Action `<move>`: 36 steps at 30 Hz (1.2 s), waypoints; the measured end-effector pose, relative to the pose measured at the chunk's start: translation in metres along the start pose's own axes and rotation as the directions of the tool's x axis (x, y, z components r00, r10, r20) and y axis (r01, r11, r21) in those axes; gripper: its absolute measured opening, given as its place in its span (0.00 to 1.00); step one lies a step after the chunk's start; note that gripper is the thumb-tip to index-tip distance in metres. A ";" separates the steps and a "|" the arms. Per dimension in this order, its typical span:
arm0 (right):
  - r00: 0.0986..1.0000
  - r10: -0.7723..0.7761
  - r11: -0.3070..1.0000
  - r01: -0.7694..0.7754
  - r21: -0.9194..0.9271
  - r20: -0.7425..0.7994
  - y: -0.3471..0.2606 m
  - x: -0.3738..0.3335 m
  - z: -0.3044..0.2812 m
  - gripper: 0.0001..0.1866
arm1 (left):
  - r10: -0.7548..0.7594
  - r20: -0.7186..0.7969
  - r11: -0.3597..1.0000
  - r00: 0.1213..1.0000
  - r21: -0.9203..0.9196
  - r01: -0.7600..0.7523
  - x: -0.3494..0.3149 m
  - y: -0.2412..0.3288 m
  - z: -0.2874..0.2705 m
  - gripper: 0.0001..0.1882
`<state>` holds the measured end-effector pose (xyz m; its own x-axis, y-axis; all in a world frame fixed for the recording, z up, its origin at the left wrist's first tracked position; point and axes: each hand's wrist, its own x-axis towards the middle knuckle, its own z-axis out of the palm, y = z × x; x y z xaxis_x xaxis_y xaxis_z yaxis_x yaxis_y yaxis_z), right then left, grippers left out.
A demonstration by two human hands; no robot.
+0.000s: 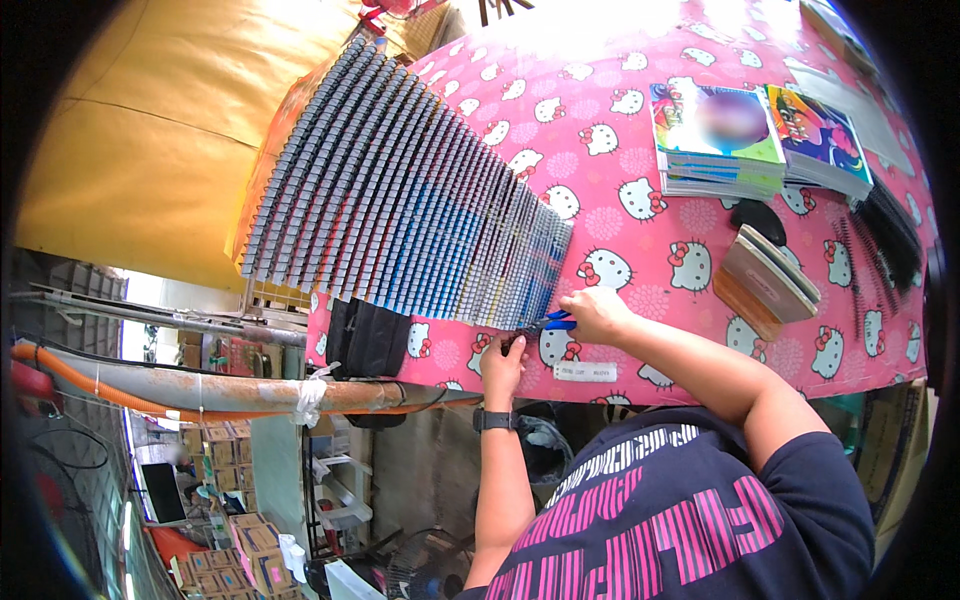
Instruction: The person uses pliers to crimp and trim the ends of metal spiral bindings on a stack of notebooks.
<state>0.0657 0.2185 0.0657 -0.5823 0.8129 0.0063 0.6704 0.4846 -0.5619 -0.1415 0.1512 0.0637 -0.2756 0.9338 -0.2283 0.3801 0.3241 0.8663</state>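
Pink cat-print tablecloth [648, 245], coil-bound books [400, 200] rowed on it, right hand [592, 314] closed round blue-handled pliers [560, 321] at the row's near corner, left hand [503, 366] alongside, hold unclear, yellow sheeting [150, 150], cardboard boxes [230, 455] leftward.

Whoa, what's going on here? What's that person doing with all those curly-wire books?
A person is working at a table with a pink patterned cover. Their right hand grips a blue-handled tool, and their left hand is close by, at the near end of a long pile of coil-bound books. Whatever the left fingers are pinching is too small to tell. Stacks of colourful booklets sit farther right, near loose black coils.
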 end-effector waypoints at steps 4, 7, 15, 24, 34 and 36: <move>0.996 -0.034 0.994 0.026 -0.105 -0.078 0.008 -0.004 0.005 0.20 | -0.094 -0.052 0.965 0.994 -0.251 0.078 0.000 -0.007 0.004 0.11; 0.996 -0.044 0.986 0.031 -0.161 -0.083 0.004 -0.003 0.011 0.23 | -0.196 0.000 0.880 0.981 -0.441 0.176 -0.001 -0.007 0.007 0.10; 0.989 -0.040 0.994 0.025 -0.102 -0.144 0.001 -0.011 0.002 0.22 | -0.096 0.010 0.965 0.995 -0.246 0.096 0.005 -0.001 0.007 0.10; 1.000 0.009 0.999 -0.009 -0.035 -0.002 0.000 0.000 0.005 0.15 | -0.152 0.001 0.958 0.988 -0.248 0.148 0.005 0.002 0.006 0.08; 1.000 0.001 0.988 0.002 -0.155 0.025 -0.005 0.000 0.006 0.23 | -0.090 -0.017 0.940 0.996 -0.332 0.079 0.006 -0.012 0.011 0.11; 1.000 0.001 0.988 -0.003 -0.157 -0.011 -0.004 -0.004 0.005 0.23 | -0.065 -0.032 0.956 0.997 -0.288 0.053 0.005 -0.012 0.012 0.11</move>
<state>0.0630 0.2121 0.0633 -0.5766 0.8169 0.0145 0.7361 0.5271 -0.4247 -0.1367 0.1539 0.0473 -0.3279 0.9054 -0.2696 0.0948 0.3155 0.9442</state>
